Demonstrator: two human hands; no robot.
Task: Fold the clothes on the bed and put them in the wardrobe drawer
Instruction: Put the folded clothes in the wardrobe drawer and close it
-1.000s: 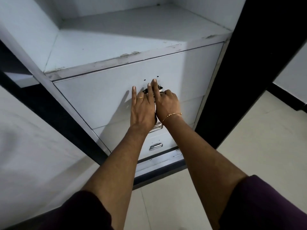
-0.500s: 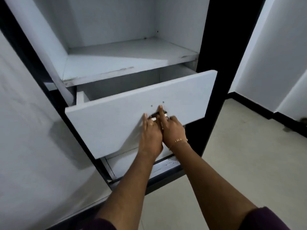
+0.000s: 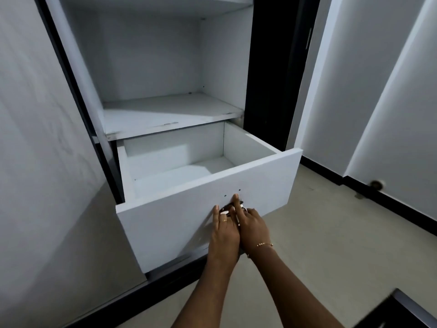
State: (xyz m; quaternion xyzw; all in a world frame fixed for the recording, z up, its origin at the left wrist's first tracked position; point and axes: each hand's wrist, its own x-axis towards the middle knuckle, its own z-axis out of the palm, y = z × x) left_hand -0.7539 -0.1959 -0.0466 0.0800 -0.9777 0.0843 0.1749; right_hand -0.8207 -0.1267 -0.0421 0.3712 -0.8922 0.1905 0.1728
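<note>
The white wardrobe drawer [image 3: 165, 218] stands pulled far out, and nothing lies on its visible floor. Both hands meet at the small metal handle [image 3: 230, 207] in the middle of the drawer front. My left hand [image 3: 224, 235] lies against the front with a ring on one finger, its fingers hooked at the handle. My right hand [image 3: 251, 229] wears a thin bracelet; its index finger points up along the front while the other fingers curl at the handle. No clothes are in view.
A bare white shelf [image 3: 170, 117] sits just above the drawer. A sliding door panel [image 3: 47, 162] fills the left. A black wardrobe edge [image 3: 272, 74] and white wall [image 3: 378, 102] stand on the right, with beige floor [image 3: 319, 245] below. A dark object [image 3: 406, 313] shows at bottom right.
The drawer was shut one second ago; both hands have pulled it out toward me, from a small gap to wide open. The view has backed away and lifted.
</note>
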